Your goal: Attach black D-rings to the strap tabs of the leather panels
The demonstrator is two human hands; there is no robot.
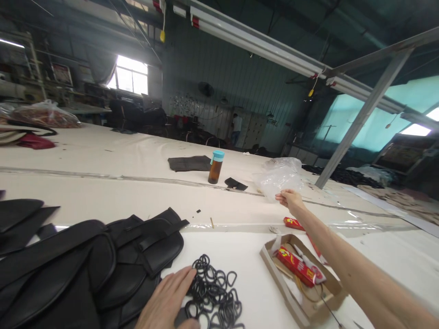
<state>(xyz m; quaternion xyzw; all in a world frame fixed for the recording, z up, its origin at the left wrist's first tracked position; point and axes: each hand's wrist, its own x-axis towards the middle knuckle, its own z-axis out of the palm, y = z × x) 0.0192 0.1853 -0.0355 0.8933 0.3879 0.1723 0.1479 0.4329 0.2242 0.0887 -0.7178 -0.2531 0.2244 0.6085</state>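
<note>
My right hand (290, 200) reaches far out over the table, its fingers pinched on the lower edge of a clear plastic bag (279, 176). Close to me, my left hand (171, 292) has its fingers stretched out, with the tips touching the edge of a heap of black D-rings (216, 292). The thumb is partly cut off by the bottom of the picture. Left of that hand lie stacked black leather-like pieces (137, 256) with straps.
An open cardboard box (279, 283) holding a red-and-yellow packet (298, 267) sits below my right forearm. A blue-lidded bottle (216, 168) stands farther back, near flat black pieces (188, 163). A slanting metal post (363, 119) rises at the right. Another person (236, 125) is in the background.
</note>
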